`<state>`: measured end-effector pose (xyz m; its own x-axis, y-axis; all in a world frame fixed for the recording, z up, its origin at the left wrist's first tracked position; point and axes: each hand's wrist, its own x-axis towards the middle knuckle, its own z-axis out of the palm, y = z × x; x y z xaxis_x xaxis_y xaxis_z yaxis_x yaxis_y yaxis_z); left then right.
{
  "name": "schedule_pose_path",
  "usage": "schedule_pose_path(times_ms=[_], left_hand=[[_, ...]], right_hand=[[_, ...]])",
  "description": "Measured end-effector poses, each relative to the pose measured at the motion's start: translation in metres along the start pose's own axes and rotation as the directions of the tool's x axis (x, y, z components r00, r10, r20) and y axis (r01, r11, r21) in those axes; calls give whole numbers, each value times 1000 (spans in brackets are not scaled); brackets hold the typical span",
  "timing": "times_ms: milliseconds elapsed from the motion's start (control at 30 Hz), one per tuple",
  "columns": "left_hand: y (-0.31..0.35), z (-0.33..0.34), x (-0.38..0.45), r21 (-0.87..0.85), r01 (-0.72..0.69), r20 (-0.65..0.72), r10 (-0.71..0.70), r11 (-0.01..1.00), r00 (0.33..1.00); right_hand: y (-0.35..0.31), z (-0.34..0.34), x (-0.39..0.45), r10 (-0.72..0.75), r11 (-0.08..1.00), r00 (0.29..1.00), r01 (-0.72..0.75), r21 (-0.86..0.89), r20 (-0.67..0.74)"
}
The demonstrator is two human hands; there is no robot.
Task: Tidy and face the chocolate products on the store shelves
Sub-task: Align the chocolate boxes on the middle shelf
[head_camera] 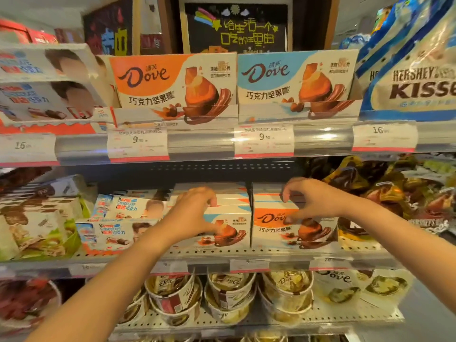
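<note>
On the middle shelf stand two rows of Dove chocolate boxes. My left hand (197,213) grips the front blue Dove box (229,233), fingers over its top edge and thumb on its face. My right hand (308,201) grips the front orange Dove box (278,230) beside it, fingers curled over the top, thumb on the front. More boxes stand behind each. On the upper shelf an orange Dove box (172,87) and a blue Dove box (296,82) face forward.
Kinder chocolate packs (116,225) lie left of the blue box, with white-green boxes (37,228) further left. Loose Hershey's bags (394,193) pile up on the right. Dove tubs (229,294) fill the lower shelf. Hershey's Kisses bags (414,82) sit top right.
</note>
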<state>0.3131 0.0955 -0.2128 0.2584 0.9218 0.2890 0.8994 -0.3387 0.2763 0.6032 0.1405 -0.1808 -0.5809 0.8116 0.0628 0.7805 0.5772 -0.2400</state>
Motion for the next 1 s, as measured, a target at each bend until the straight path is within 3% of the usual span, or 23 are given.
schedule_pose_path(times_ms=[233,433,533,633,867,1000], left_hand=[[-2,-8,7,35,2,53,-4,999,999],[3,-38,-2,-145,-42,15,45,989,999],[6,-55,-11,-222,-74,-65,61,972,996],[6,-71,-22,-292,-89,-47,78,952,996],[12,-87,-37,-293,-109,-33,104,950,994],[13,-90,-42,-256,-103,-27,100,961,995]], right_hand=[[7,7,-9,-33,962,998,19,-273,-47],[4,-4,-15,-51,991,984,28,-133,-169],[1,-24,-17,-45,999,985,41,-30,-166],[-4,-39,-15,-35,996,988,47,78,-150],[-43,-23,16,-137,986,977,119,-116,-166],[-76,-6,43,-198,976,968,180,-121,-157]])
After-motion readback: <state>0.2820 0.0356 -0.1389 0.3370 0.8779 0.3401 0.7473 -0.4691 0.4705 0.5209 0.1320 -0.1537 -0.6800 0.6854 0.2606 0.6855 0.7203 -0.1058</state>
